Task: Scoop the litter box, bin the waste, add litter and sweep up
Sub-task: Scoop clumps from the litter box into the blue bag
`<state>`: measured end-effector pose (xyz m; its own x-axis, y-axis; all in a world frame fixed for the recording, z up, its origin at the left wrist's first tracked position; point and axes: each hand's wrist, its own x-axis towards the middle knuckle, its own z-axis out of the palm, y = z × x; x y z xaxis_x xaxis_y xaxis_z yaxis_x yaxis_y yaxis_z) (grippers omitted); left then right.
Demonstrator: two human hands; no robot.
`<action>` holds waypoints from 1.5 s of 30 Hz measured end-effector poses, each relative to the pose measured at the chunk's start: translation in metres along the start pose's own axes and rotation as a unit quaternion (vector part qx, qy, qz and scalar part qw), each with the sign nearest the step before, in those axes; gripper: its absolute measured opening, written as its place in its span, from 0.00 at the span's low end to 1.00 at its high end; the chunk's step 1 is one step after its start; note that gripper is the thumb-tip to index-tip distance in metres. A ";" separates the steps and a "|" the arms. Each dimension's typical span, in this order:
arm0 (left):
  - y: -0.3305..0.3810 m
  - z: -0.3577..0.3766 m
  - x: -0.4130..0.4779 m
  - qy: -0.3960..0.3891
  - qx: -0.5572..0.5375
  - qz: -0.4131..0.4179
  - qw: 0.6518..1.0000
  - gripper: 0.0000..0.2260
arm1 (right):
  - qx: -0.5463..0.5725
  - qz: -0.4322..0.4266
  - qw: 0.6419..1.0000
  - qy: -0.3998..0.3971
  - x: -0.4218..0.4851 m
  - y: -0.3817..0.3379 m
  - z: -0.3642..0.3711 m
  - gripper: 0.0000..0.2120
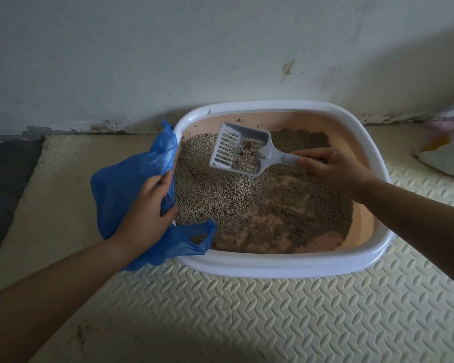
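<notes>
Our right grip [333,171] is clamped on the handle of the scoop [240,153], held over the litter [220,195] near the far edge of the box [273,265], a few dark clumps in it. Our left grip [144,213] clutches the bag [121,184] at the box's left rim.

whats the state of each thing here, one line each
box: uncovered, on the mat
litter: uneven, pink floor bare near the front
scoop: held over the litter by the right hand, a few dark clumps inside
bag: crumpled over the box's left rim, gripped by the left hand
</notes>
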<state>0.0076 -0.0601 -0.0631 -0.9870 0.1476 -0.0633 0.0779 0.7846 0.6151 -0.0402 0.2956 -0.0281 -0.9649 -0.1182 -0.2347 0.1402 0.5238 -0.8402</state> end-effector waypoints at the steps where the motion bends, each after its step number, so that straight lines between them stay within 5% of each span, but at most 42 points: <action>1: 0.000 0.000 0.000 0.000 -0.001 -0.001 1.000 0.33 | 0.001 0.004 1.000 0.002 0.001 0.001 0.000 0.15; 8: 0.006 -0.007 -0.002 -0.014 -0.012 -0.019 1.000 0.35 | -0.028 0.023 0.999 0.016 0.006 0.002 -0.003 0.10; 18: 0.000 -0.060 -0.033 0.060 -0.119 -0.070 0.989 0.35 | 0.014 -0.014 0.995 -0.101 0.012 -0.053 0.034 0.08; 30: -0.014 -0.098 -0.073 0.093 -0.177 -0.098 0.975 0.37 | -0.078 -0.162 0.961 -0.210 0.026 -0.128 0.124 0.07; 32: -0.018 -0.101 -0.078 0.097 -0.186 -0.105 0.972 0.37 | -0.156 -0.259 0.932 -0.197 0.020 -0.138 0.137 0.10; 36: -0.025 -0.105 -0.085 0.113 -0.201 -0.111 0.967 0.37 | -0.352 -0.472 0.801 -0.105 0.017 -0.140 0.156 0.17; 40: -0.028 -0.108 -0.089 0.111 -0.201 -0.118 0.966 0.37 | -0.370 -0.513 0.769 -0.087 0.018 -0.134 0.164 0.20; 45: -0.031 -0.109 -0.089 0.114 -0.197 -0.119 0.967 0.37 | -0.369 -0.501 0.782 -0.045 0.020 -0.124 0.159 0.15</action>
<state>0.0772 -0.1634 0.0091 -0.9794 -0.1797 -0.0925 -0.1698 0.4836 0.8587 -0.0417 0.0938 -0.0060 -0.4840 -0.8228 0.2978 -0.8741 0.4703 -0.1212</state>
